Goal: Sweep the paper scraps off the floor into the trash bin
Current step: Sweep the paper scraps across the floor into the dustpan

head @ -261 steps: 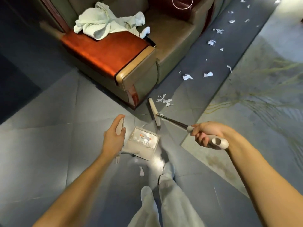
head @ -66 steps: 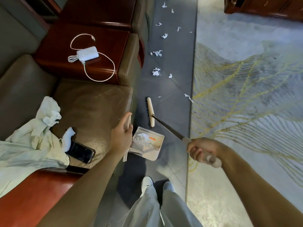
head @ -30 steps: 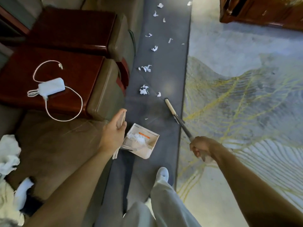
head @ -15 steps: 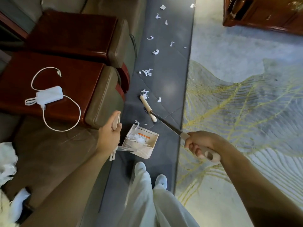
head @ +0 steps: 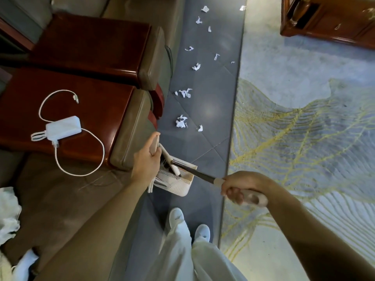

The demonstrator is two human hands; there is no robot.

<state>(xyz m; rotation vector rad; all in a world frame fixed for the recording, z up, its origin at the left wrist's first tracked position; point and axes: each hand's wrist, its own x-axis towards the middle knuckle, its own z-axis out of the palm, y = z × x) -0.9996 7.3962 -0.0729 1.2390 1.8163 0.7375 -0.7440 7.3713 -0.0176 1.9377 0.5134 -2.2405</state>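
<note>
Gripping the broom (head: 200,175) by its pale end, the right hand (head: 241,189) is curled tight round it at 4 o'clock of the dustpan (head: 178,187). The left hand (head: 145,164), at 9 o'clock of the pan, has its fingers closed round the upright dustpan handle (head: 154,141). The broom head (head: 169,159) lies inside the pan, above its comb. Farther out, toward 12 o'clock along the grey floor (head: 209,142), paper scraps (head: 181,121) lie scattered between the sofa armrest (head: 132,126) and the rug (head: 304,122). No trash bin is in view. Risk: a brisk lift of the bristles may flick collected scraps back out, and tilting the pan forward would spill them.
</note>
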